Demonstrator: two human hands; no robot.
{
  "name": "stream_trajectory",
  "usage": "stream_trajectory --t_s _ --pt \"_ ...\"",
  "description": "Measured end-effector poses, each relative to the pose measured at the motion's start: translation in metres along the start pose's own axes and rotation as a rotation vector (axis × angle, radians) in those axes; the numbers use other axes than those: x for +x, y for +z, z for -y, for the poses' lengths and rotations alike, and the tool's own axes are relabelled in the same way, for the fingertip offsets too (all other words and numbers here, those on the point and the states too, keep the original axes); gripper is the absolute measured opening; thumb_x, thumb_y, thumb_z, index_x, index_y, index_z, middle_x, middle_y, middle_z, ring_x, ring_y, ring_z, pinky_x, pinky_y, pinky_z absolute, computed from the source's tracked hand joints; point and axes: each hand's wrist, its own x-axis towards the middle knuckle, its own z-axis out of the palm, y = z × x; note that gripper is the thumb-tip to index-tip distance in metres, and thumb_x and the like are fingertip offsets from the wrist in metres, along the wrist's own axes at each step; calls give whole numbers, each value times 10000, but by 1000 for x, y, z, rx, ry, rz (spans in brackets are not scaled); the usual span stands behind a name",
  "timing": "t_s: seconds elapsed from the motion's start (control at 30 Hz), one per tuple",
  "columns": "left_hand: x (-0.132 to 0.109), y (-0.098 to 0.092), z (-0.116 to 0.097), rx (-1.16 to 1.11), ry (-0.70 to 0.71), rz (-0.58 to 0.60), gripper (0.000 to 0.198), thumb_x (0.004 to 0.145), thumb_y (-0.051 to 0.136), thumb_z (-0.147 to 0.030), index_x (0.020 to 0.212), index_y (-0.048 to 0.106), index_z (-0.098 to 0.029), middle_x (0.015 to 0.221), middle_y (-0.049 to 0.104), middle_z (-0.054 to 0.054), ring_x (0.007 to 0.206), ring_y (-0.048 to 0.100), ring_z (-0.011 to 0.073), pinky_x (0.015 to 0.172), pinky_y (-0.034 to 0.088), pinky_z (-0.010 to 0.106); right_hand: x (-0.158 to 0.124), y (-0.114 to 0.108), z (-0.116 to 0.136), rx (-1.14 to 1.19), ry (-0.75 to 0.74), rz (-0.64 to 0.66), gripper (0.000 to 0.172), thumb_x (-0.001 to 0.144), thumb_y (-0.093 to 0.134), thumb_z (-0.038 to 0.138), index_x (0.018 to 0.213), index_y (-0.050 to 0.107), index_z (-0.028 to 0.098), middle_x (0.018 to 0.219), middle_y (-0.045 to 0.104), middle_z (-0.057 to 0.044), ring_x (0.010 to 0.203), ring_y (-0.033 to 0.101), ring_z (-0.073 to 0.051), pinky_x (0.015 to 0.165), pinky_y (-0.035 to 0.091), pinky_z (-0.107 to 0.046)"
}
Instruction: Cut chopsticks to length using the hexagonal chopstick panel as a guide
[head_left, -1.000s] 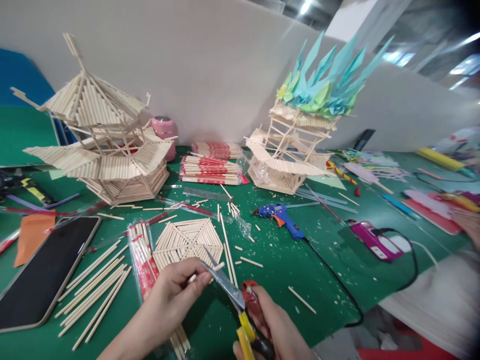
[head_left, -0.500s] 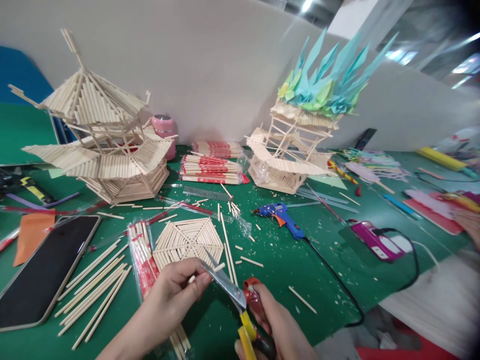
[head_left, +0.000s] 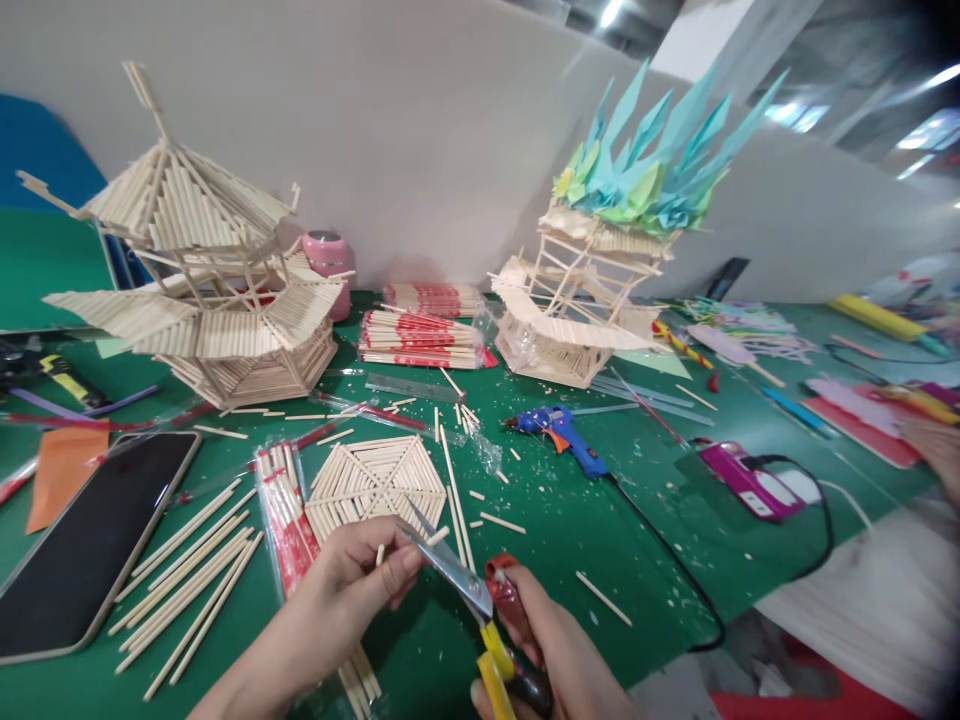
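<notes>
Wooden stick (head_left: 433, 537), pinched in the left hand (head_left: 352, 585) just below the hexagonal panel (head_left: 377, 478), sits between the scissors (head_left: 457, 578) blades; the right hand (head_left: 551, 655), gripping the handles, should close squarely.

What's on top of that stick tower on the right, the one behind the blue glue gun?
Folded teal and green paper shapes crown the stick tower, spiking upward. They cover the tower's roof, so how they are fixed on cannot be seen.
</notes>
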Motion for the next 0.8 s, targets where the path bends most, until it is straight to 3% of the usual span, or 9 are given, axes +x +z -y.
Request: stream_trajectory --t_s 0.1,0.23,0.4,0.63,0.8 --pt "0 1 -1 -5 4 2 305 826 462 -374 616 516 -160 535 388 -51 494 315 83 448 237 207 -4 -3 12 32 -6 2 563 606 671 288 1119 451 219 740 576 -8 671 584 -170 552 467 -208" --pt "2 6 -5 111 64 -88 262 818 470 -329 640 558 -158 550 430 -38 511 357 93 458 273 207 -6 -6 30 18 -64 17 538 599 602 192 1109 431 194 735 570 4 644 571 -146 587 471 -211" --pt "3 7 -2 206 114 -161 253 809 465 -314 626 552 -163 546 458 -25 523 398 108 476 304 216 -5 -8 37 -168 -67 -16 430 625 597 232 1025 444 192 705 555 4 606 556 -143 558 460 -221" --pt "1 -2 -1 58 -2 -18 311 830 455 -383 635 538 -155 548 407 -43 508 338 90 461 259 209 -7 -10 36 -161 -16 -57 562 573 628 187 1100 432 206 768 520 -11 663 532 -152 543 473 -205" --pt "1 0 -6 72 -1 -6 305 834 449 -366 628 534 -158 527 406 -49 488 345 86 451 263 203 -11 -9 37 -44 -25 0 484 618 613 207 1072 448 197 764 534 -15 658 537 -144 564 477 -194"
